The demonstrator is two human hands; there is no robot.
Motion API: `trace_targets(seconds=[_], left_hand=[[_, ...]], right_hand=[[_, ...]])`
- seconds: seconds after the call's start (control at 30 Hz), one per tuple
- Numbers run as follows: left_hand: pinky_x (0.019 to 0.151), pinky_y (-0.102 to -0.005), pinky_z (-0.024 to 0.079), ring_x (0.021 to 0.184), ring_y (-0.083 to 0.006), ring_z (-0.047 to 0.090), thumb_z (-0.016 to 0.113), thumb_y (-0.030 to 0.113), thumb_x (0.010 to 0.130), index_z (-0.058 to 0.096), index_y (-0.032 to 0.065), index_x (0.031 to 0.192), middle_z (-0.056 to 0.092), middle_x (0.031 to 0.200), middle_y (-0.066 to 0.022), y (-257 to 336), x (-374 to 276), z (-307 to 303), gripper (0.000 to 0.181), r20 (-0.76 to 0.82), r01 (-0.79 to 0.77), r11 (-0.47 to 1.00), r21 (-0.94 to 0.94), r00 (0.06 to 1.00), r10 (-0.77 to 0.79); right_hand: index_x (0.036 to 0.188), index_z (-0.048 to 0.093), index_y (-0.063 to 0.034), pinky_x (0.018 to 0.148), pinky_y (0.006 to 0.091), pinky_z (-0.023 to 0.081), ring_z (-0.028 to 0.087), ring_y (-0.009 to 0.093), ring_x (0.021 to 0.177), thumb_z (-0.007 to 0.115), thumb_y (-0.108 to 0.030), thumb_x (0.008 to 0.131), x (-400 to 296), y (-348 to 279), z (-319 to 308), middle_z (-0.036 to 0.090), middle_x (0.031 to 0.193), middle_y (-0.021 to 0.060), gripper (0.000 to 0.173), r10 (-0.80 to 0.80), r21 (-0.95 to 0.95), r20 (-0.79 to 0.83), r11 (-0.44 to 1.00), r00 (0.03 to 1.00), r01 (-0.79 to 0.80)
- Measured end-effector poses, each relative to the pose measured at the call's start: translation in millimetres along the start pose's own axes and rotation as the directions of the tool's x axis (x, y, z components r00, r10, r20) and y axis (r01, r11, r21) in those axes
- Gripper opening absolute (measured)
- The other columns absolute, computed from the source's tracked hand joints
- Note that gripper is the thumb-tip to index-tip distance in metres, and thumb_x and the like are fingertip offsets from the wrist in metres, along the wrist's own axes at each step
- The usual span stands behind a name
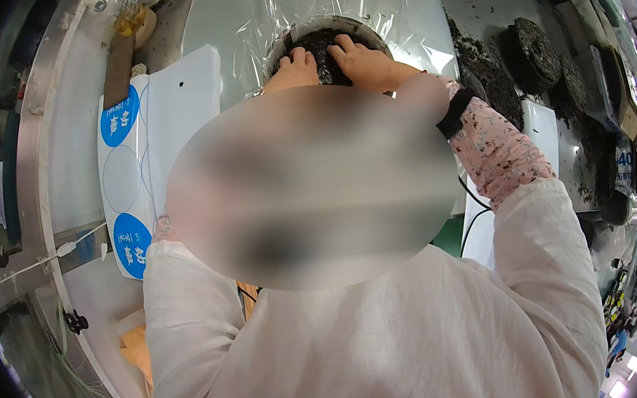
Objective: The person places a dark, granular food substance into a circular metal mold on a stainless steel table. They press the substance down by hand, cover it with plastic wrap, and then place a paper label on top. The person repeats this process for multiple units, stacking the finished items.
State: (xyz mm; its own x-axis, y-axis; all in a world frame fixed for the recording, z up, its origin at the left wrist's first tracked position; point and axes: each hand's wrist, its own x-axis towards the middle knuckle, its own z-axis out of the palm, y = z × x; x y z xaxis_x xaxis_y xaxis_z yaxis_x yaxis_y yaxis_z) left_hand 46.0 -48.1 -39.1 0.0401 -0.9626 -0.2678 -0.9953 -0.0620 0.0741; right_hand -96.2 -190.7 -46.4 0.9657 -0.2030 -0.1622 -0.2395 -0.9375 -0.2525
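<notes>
Dark, moist, crumbly leaf-like material (324, 42) fills a round mould (357, 19) at the top middle, on clear plastic film (249, 6) that shines in folds. My left hand (296, 70) presses on the left part of the material, fingers spread. My right hand (361, 65) rests on its right part, fingertips on the surface. Whether either hand grips any of it cannot be told. A large blurred oval hides the wrists' near side and the space below the mould.
Round white-and-blue labels (134, 246) lie on a sheet at left, beside white paper (185, 90) and a brown slab (119, 71). At right are dark pressed cakes (538, 54), loose dark crumbs (487, 76) and a white card (540, 126). Black cables hang near the right arm.
</notes>
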Motion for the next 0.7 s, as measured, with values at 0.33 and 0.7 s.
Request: trace_targets(seconds=[0.33, 0.7], left_hand=[[0.094, -0.0446, 0.052, 0.109, -0.0361, 0.064, 0.074, 0.025, 0.093, 0.059, 0.0007, 0.136, 0.064, 0.117, -0.0178, 60, -183, -10, 0.051, -0.440, -0.464, 0.870, -0.164, 0.824, 0.357], [0.087, -0.0350, 0.055, 0.100, -0.0204, 0.067, 0.074, 0.020, 0.096, 0.071, -0.0001, 0.113, 0.072, 0.111, -0.0082, 63, -207, -65, 0.026, -0.274, -0.162, 0.308, -0.938, 0.890, -0.365]], right_hand=[[0.150, 0.038, 0.0092, 0.099, 0.0480, 0.056, 0.058, 0.046, 0.123, 0.096, -0.048, 0.062, -66, -42, 29, 0.040, 0.149, 0.0282, 0.120, 0.147, -0.018, -0.039, 0.989, 0.988, -0.148], [0.150, 0.043, 0.0042, 0.100, 0.0455, 0.054, 0.055, 0.043, 0.125, 0.087, -0.047, 0.076, -66, -55, 3, 0.043, 0.149, 0.0229, 0.100, 0.098, -0.009, -0.022, 0.995, 0.995, -0.098]])
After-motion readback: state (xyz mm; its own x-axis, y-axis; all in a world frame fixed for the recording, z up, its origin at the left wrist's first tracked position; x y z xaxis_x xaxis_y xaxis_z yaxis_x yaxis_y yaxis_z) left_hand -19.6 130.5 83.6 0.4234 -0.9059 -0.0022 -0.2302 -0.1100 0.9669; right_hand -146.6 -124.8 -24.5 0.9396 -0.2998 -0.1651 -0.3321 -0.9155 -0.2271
